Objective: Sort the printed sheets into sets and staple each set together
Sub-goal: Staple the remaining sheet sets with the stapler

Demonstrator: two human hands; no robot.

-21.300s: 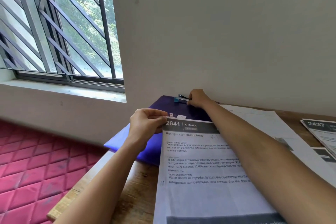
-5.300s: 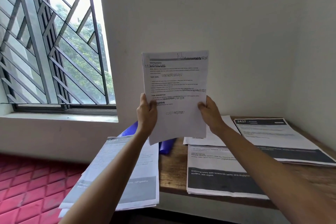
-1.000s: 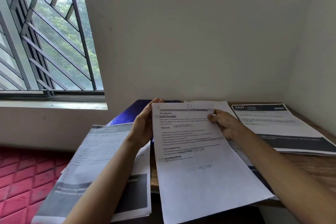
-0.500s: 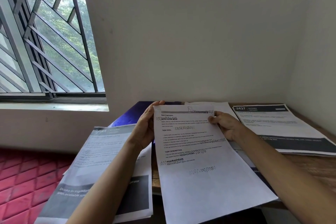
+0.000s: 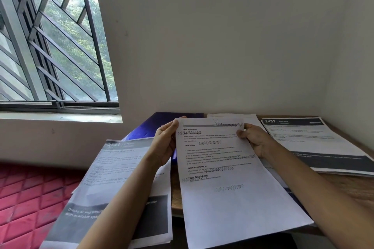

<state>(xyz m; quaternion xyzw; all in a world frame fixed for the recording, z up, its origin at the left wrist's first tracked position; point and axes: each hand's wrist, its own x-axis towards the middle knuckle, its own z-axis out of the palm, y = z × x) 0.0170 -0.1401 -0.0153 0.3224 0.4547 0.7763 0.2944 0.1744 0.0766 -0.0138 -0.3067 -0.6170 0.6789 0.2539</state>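
Far to the left, the set headed 2641 (image 5: 123,170) lies only partly on the counter (image 5: 357,187). Most of it seems to hang past the counter's left edge, above the red quilted surface (image 5: 30,192) below. I judge this the main danger: the left forearm crosses over this set, and a small brush from it could pull the set down and scatter the pages, if they are not stapled. Behind it a purple folder (image 5: 151,128) lies against the wall.

The left hand (image 5: 165,146) grips the left edge of the Desk Organization sheet (image 5: 232,184) near its top corner, with the fingers closed narrowly on the paper. This sheet is held above the counter's front part, sloping down toward the person, and its lower end reaches past the counter's edge. I cannot tell if it is one page or several. It has no dark number header like its neighbours, so it may be laid on a wrong set. If more pages are there, a loose hold could let them slip out of line before stapling.

The right hand (image 5: 253,140) pinches the top right corner, thumb on the printed face and the other fingers behind.

Other white sheets lie under it. At the right, the set headed 2437 (image 5: 315,145) rests flat on the counter, near the corner of the walls. No stapler is in view.
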